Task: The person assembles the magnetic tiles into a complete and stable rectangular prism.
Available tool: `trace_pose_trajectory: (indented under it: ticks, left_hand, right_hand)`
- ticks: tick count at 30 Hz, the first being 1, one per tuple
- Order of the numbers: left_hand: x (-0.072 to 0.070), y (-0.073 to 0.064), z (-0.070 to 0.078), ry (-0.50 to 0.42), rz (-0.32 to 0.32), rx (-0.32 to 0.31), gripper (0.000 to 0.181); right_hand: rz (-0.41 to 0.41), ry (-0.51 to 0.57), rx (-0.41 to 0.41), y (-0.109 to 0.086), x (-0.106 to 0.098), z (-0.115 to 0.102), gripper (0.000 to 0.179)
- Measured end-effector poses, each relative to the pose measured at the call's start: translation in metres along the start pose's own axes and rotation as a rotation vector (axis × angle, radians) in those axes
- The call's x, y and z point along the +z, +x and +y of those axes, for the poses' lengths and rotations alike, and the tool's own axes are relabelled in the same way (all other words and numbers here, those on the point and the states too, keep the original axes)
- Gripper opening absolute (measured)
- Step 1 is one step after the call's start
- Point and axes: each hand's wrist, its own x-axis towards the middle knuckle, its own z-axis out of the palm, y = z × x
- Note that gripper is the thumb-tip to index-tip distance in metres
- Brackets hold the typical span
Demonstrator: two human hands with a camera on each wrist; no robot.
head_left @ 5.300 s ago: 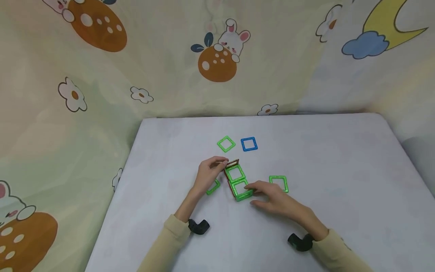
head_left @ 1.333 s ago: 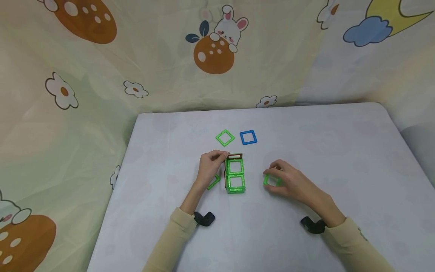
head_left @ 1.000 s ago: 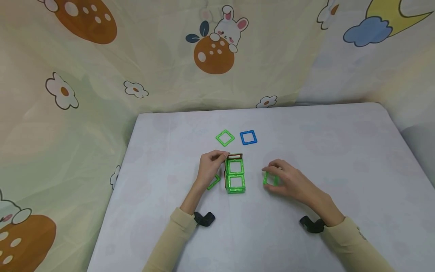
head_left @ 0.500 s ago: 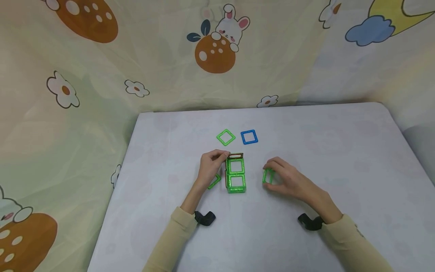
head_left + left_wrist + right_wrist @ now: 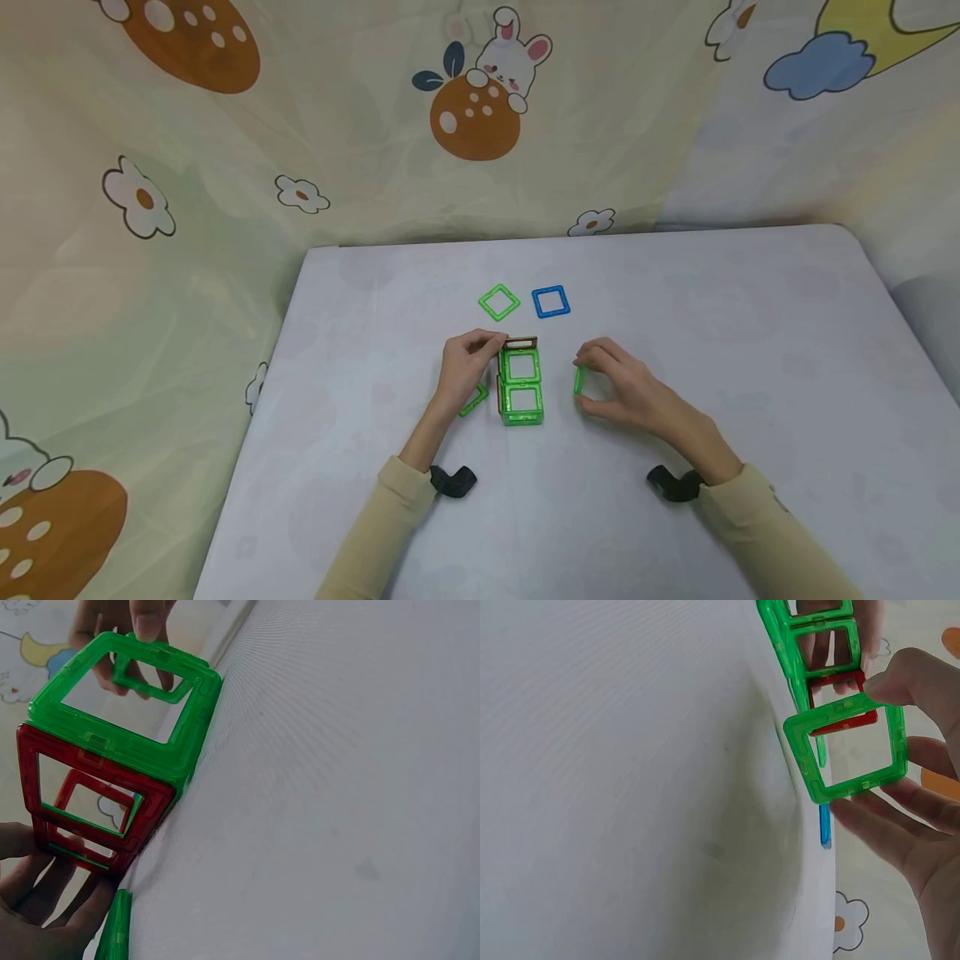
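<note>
A small block built from green and red square magnetic tiles [image 5: 520, 385] stands mid-table, with a red tile upright at its far end. My left hand [image 5: 460, 371] holds its far left corner; in the left wrist view, its fingers and thumb are at the red tiles [image 5: 90, 758] of the side. To the right of the block, my right hand [image 5: 633, 398] pinches a loose green magnetic tile [image 5: 866, 782] by opposite edges between thumb and fingers. The tile stands on edge, nearly edge-on in the head view, apart from the block.
Behind the block lie a green tile [image 5: 510, 311] turned like a diamond and a blue tile [image 5: 554, 314]. Another green tile [image 5: 476, 405] lies by my left wrist, partly hidden. A patterned cloth [image 5: 360, 125] hangs behind the white table [image 5: 712, 333].
My right hand has left the block, picked up the green tile on the right, turned it upright and shifted it slightly left. The block stands straighter; my left hand stays at its corner.
</note>
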Motion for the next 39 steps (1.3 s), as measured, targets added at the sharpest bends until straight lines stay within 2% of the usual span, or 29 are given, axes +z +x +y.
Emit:
trace_pose_trajectory:
  ticks: [9,25,39]
  left_hand:
    - [0.000,0.000,0.001,0.016,0.006,0.003,0.026]
    - [-0.002,0.001,-0.001,0.000,0.002,0.001,0.023]
    - [-0.002,0.001,-0.003,-0.014,-0.001,-0.003,0.022]
  right_hand:
    - [0.009,0.057,-0.012,0.012,0.007,0.001,0.047]
    - [-0.004,0.089,-0.025,0.033,0.020,0.000,0.049]
    - [0.003,0.114,-0.007,0.042,0.031,0.002,0.049]
